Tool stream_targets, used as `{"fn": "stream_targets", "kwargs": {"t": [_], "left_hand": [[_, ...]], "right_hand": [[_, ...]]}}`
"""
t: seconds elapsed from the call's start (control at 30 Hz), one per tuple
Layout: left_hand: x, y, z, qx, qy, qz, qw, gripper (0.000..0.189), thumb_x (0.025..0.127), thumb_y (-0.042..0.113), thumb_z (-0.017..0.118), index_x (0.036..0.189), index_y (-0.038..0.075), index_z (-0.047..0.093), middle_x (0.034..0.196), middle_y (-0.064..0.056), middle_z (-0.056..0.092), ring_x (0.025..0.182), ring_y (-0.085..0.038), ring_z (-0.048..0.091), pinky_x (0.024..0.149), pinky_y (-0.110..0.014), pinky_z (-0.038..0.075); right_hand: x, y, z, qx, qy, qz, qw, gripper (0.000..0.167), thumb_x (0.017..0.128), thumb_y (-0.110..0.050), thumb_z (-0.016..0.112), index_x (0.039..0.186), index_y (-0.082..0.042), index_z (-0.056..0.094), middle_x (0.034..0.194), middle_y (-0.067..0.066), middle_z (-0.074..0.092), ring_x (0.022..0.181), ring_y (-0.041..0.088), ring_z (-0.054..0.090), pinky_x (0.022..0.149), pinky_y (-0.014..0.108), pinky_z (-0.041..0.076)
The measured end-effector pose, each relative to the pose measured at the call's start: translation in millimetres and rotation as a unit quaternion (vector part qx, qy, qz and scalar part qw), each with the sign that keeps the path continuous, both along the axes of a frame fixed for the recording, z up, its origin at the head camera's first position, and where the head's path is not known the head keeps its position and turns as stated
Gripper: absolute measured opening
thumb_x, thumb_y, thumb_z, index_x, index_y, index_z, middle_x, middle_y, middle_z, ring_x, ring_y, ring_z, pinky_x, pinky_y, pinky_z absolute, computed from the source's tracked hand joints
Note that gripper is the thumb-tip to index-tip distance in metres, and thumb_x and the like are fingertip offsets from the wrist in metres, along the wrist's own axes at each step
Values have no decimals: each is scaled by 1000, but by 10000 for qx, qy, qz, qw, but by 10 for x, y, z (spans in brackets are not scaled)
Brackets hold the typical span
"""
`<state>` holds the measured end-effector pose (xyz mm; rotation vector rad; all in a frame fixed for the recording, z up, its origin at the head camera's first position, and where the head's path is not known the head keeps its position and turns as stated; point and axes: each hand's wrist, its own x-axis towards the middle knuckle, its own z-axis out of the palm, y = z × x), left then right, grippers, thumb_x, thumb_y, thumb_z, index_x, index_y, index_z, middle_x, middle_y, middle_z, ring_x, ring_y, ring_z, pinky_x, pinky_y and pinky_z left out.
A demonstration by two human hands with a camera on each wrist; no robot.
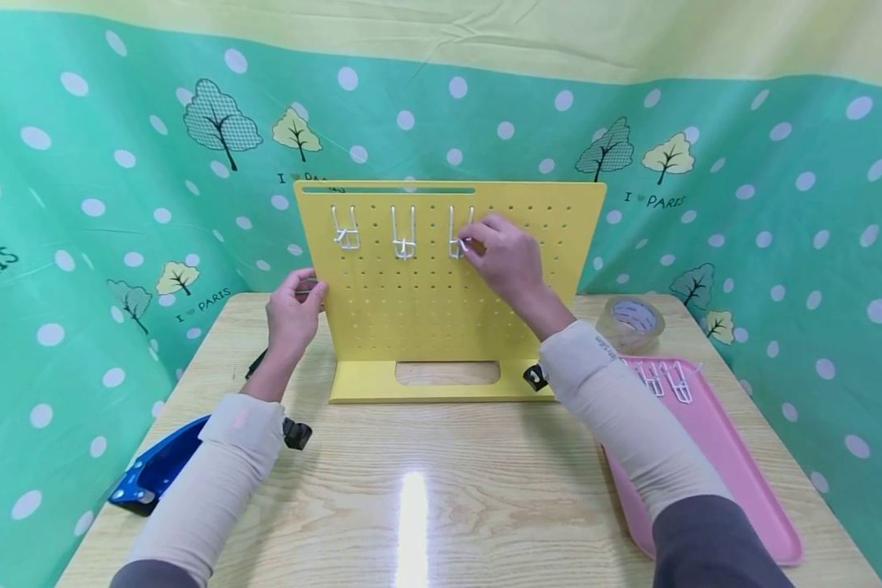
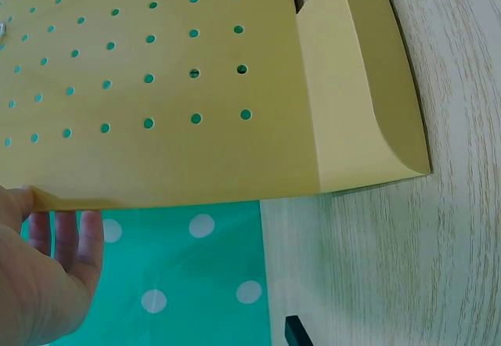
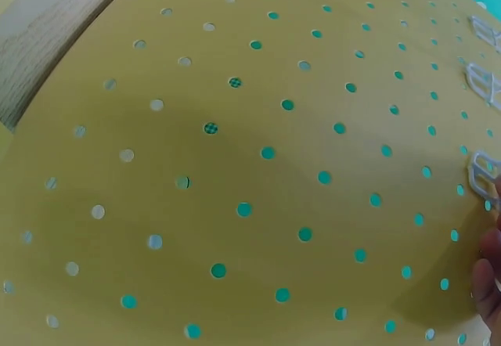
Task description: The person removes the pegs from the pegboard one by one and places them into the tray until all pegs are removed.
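Observation:
A yellow pegboard (image 1: 412,314) stands upright on the table, with three white wire hooks along its upper rows. My right hand (image 1: 510,257) pinches the lower end of the rightmost hook (image 1: 452,229), which lies against the board. To its left hang the middle hook (image 1: 403,237) and the left hook (image 1: 345,233), touched by neither hand. With thumb in front and fingers behind, my left hand (image 1: 294,314) grips the board's left edge; the left wrist view shows the thumb and fingers (image 2: 90,240) there. In the right wrist view only some fingertips (image 3: 489,283) show beside the hook.
On the right lies a pink tray (image 1: 742,465) with several more white hooks (image 1: 679,382) at its far end. A roll of clear tape (image 1: 632,322) sits behind it. At the left is a blue object (image 1: 162,461), partly covered by my left arm. A polka-dot curtain (image 1: 412,106) surrounds the table.

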<state>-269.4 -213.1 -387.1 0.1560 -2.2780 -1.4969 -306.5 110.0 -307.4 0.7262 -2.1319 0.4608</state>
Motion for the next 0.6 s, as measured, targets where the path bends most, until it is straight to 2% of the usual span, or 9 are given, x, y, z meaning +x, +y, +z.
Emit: {"fn": "stream_targets", "kwargs": {"t": [0.17, 0.43, 0.6], "left_hand": [[1, -2, -7, 22, 12, 0, 10000, 32, 103, 20, 61, 132, 7, 63, 120, -18, 69, 96, -12, 66, 87, -33, 66], [4, -1, -11, -12, -10, -9, 10000, 33, 103, 21, 61, 133, 8, 63, 120, -18, 69, 97, -13, 66, 87, -34, 66], [3, -4, -4, -37, -4, -30, 10000, 33, 103, 23, 61, 133, 8, 62, 120, -18, 69, 100, -18, 67, 90, -38, 65]], "right_hand": [[21, 4, 17, -20, 55, 2, 10000, 8, 91, -18, 76, 95, -13, 79, 89, 6, 74, 69, 20, 67, 55, 29, 59], [107, 30, 57, -257, 139, 326, 9990, 7, 92, -16, 75, 92, -10, 79, 84, 7, 73, 65, 20, 66, 54, 27, 58], [201, 138, 53, -374, -36, 435, 9983, 7, 91, -16, 76, 90, -10, 78, 85, 8, 73, 69, 20, 70, 59, 28, 62]]}}
